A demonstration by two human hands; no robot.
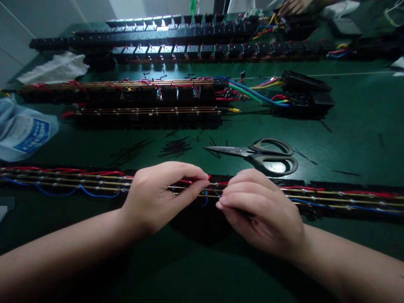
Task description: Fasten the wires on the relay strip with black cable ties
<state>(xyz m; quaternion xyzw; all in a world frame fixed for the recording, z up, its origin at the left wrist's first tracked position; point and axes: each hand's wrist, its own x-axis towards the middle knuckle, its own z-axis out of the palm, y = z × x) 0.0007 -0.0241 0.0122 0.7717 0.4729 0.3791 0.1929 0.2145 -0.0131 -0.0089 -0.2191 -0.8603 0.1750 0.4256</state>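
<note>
A long black strip [318, 201] with brass rods, red wires and blue wires [97, 194] runs across the table right under both hands. My left hand [158, 191] pinches a red wire [209, 177] between thumb and forefinger above the rods. Close beside it, my right hand [261, 210] is closed, thumb and fingertips pressed together over the same strip. A thin dark piece seems to reach its fingertips, but it is too small to name. Just beyond the hands lie scissors [244, 151] with dark handles, blades pointing left.
Several thin black offcuts [176, 146] lie left of the scissors. Farther back are more wired strips [142, 111], a black plug housing [307, 99] and black socket strips [189, 51]. A blue-labelled plastic bag [28, 130] sits at left. Another person's hand [293, 6] works at the top right.
</note>
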